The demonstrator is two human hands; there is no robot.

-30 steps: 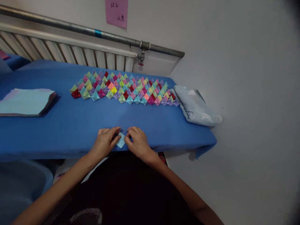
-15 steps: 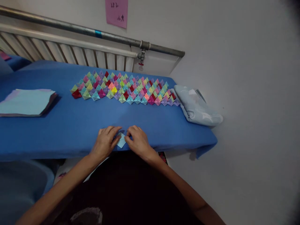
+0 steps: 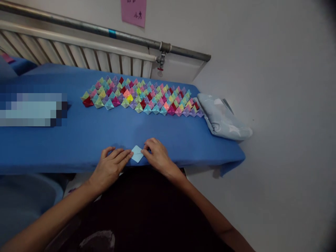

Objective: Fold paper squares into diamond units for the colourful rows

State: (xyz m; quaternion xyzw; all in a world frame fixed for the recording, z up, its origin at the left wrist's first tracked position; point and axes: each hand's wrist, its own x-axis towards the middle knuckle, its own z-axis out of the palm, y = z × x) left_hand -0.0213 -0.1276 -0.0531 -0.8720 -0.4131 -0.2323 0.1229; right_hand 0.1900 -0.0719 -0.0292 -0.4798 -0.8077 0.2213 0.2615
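A small light-blue folded paper lies like a diamond on the blue cloth near the table's front edge, with a crease line across its middle. My left hand is stretched out flat beside it, fingertips touching its left corner. At the right corner, my right hand has its thumb and curled fingers closed on the paper. Beyond both hands stand rows of folded paper pieces in pink, red, green, yellow, purple and blue, each with a pointed top.
A folded grey-blue patterned cloth sits at the table's right end. On the left is a blurred-out pale stack. A radiator and a metal pipe run along the wall behind. A blue chair-like shape stands below the front edge.
My left hand has shifted left and flattened, its fingers now extended beside the paper. More of the paper shows. My right hand stays at the right corner. The view has tilted slightly.
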